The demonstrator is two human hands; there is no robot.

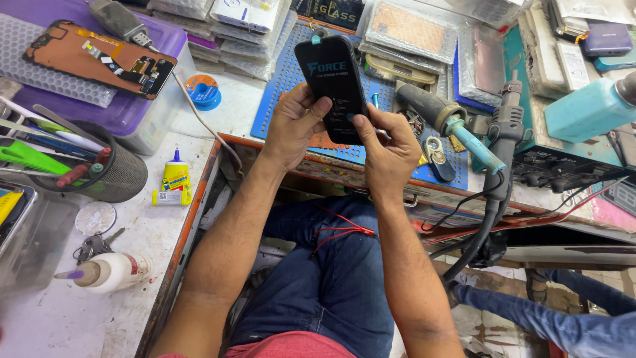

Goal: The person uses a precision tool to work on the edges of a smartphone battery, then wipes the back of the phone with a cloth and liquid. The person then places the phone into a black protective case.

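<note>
Both my hands hold a black flat screen-protector sheet (333, 83) with a small teal tab at its top, upright over the blue perforated work mat (281, 86). My left hand (295, 126) grips its left edge, thumb pressed on the front. My right hand (386, 151) grips the lower right corner, thumb on the front. Below the sheet are my lap in blue jeans and a red wire (341, 231) lying across it.
A hot-air gun (450, 122) and its black hose lie right of the mat. Packets of phone parts are stacked behind. On the left bench stand a mesh tool cup (109, 169), a yellow glue bottle (175, 178), a white bottle (109, 272) and a purple box carrying a phone display assembly (99, 58). Another person's leg (550, 318) is at lower right.
</note>
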